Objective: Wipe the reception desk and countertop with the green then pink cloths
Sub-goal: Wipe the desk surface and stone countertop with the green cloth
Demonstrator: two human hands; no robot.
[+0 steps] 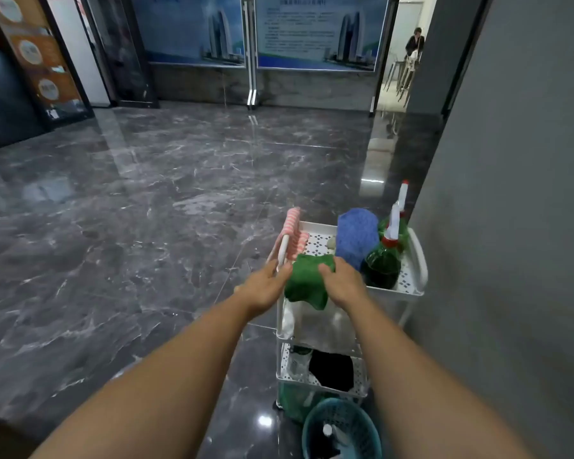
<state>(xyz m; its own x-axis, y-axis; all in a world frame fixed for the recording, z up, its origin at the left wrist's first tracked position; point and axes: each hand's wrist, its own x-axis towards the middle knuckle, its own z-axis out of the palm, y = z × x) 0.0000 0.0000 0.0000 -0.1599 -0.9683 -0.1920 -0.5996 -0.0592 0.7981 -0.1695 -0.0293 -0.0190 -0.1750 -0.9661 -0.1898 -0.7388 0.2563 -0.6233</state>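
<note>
The green cloth (307, 281) drapes over the cart's (420, 260) near rim between both grips, long axis pointing away. The right grip (343, 286) curls round its edge; the left grip (265, 286), fingers relaxed, touches it.

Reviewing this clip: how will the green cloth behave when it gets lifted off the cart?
Probably floppy: the green cloth sags in folds over the cart edge. Likely light, since it drapes thinly and stays put unweighted. Its fuzzy surface suggests it should not slip from the right hand touching it.
</note>
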